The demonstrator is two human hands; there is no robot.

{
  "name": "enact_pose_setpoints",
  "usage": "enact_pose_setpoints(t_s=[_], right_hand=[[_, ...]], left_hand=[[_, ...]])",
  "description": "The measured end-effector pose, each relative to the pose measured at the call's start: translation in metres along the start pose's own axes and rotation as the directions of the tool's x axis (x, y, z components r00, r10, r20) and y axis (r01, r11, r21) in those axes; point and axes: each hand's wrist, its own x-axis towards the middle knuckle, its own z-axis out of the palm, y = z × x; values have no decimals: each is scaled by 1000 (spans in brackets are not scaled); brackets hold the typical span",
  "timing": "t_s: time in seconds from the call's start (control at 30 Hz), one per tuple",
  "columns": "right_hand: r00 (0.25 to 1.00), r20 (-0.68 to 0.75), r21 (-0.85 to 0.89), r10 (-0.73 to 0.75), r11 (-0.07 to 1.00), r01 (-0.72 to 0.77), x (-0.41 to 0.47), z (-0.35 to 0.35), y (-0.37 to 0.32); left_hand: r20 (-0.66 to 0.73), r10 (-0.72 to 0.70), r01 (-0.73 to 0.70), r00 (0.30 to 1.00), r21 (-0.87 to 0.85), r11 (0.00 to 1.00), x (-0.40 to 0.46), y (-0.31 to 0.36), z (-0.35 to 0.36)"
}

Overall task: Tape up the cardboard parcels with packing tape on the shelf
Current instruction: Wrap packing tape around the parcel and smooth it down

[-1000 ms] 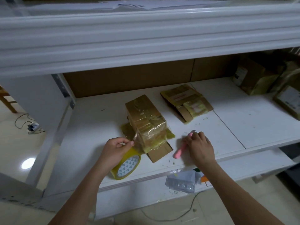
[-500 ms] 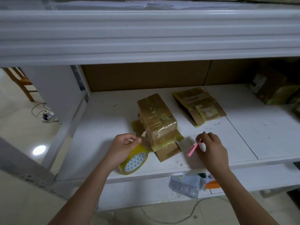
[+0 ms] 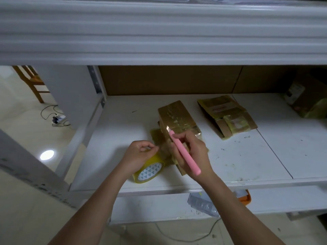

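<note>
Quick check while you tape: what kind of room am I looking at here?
Probably a small stockroom or packing area: white metal shelving holding taped cardboard parcels, a packing tape roll in use, more packages stacked at right.

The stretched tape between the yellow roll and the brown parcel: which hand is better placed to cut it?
Probably the right hand: it grips the pink utility knife, tip at the tape-wrapped cardboard parcel. The left hand holds the yellow packing tape roll.

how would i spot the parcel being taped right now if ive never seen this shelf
On the white shelf, look near the front edge, between the two hands. The parcel is the upright cardboard block wrapped in shiny tape, with the pink cutter at its corner; the other parcel, to its right, lies flat and opened out.
</note>
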Motion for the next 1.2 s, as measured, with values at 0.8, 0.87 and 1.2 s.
enact_pose_setpoints(t_s=[0.8, 0.87, 1.2], right_hand=[[936, 345, -263, -68, 950, 166, -5, 5, 29], [940, 332, -229, -81, 959, 164, -3, 4, 27], [995, 54, 59, 90, 994, -93, -8, -15, 11]], left_hand=[[147, -11, 12, 989, -2, 1000, 6, 4, -11], [168, -19, 11, 986, 46, 999, 6, 4, -16], [102, -30, 16, 994, 139, 990, 8, 4, -13]])
